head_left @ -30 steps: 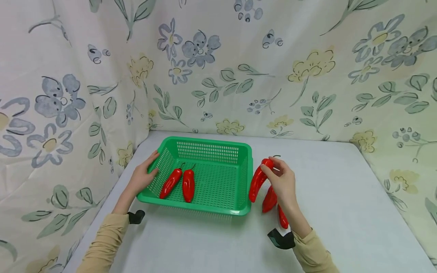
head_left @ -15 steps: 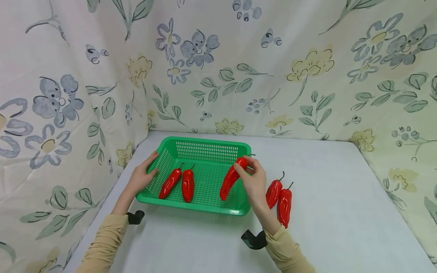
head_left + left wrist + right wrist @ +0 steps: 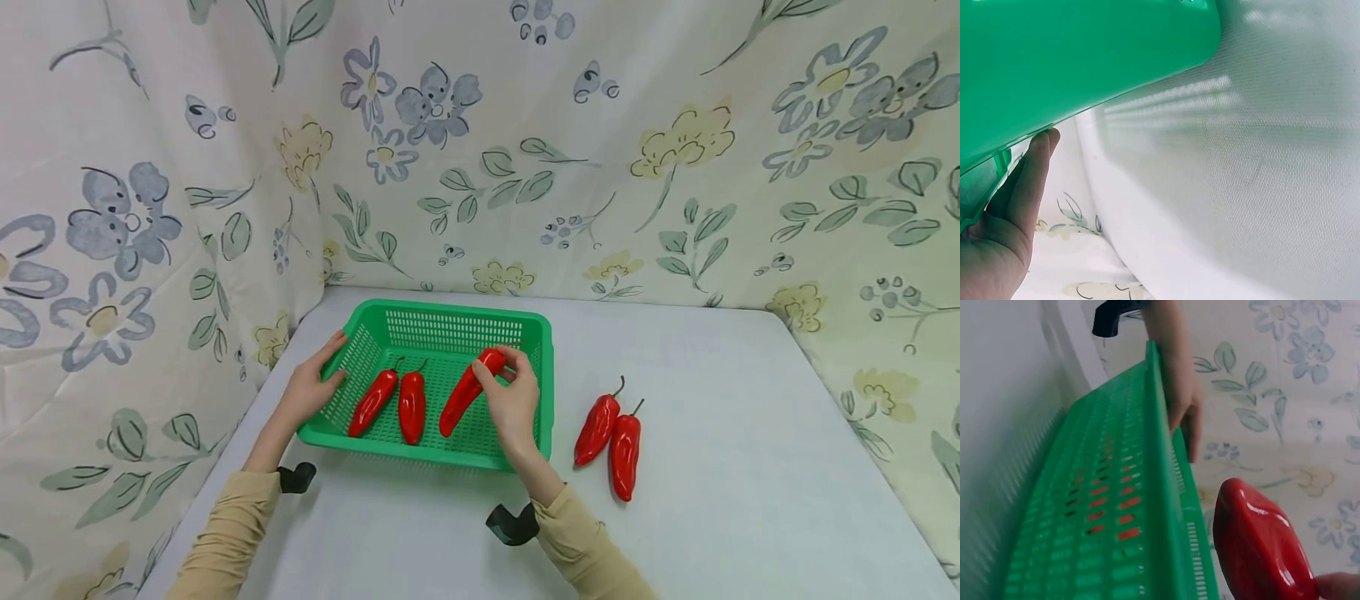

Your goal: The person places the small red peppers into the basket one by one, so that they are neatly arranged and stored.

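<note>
Pinching a red pepper point(image 3: 465, 397) near its stem end in the right hand point(image 3: 515, 402), slanted down to the left above the green basket point(image 3: 450, 330). Resting the left hand point(image 3: 303, 393), thumb apart from straight fingers, against the basket's left side. Noted two peppers point(image 3: 412, 408) inside, at left, another pair point(image 3: 625, 458) side by side on the white table point(image 3: 750, 450) at right.
</note>
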A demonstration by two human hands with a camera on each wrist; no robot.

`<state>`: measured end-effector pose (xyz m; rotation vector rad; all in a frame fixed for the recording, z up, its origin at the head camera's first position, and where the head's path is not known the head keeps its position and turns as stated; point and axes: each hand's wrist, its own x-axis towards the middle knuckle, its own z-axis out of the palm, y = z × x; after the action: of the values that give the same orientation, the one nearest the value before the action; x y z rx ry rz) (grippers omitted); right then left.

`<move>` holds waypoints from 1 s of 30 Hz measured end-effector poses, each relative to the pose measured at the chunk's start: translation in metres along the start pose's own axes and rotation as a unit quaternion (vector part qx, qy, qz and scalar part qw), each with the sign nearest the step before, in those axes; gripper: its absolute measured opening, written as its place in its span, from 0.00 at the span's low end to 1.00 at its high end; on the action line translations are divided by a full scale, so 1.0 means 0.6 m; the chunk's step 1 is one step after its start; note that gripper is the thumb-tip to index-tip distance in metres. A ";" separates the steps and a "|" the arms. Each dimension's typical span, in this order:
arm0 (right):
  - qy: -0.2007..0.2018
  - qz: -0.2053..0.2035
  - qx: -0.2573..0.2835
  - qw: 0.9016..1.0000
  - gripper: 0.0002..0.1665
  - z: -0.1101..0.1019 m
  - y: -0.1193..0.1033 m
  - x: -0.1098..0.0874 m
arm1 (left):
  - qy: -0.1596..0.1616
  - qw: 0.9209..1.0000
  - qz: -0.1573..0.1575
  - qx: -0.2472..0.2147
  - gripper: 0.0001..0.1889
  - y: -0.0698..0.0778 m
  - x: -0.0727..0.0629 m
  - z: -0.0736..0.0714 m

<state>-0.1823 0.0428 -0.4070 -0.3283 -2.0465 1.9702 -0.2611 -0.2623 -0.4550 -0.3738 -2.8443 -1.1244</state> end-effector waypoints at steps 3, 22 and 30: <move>0.007 -0.007 0.003 1.000 0.22 0.019 0.007 -0.003 | 0.000 1.000 0.000 0.000 0.32 0.000 0.000 0.001; -0.015 -0.040 -0.181 0.983 0.22 0.113 0.056 0.018 | -0.002 1.000 -0.008 0.007 0.32 0.001 0.000 -0.002; -0.047 -0.051 -0.242 0.968 0.18 0.120 0.067 0.021 | 0.001 1.000 -0.002 0.004 0.32 0.003 0.000 0.000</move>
<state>-0.2209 -0.0185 -0.4491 -0.2231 -2.5379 1.4301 -0.2604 -0.2612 -0.4539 -0.3675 -2.8477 -1.1121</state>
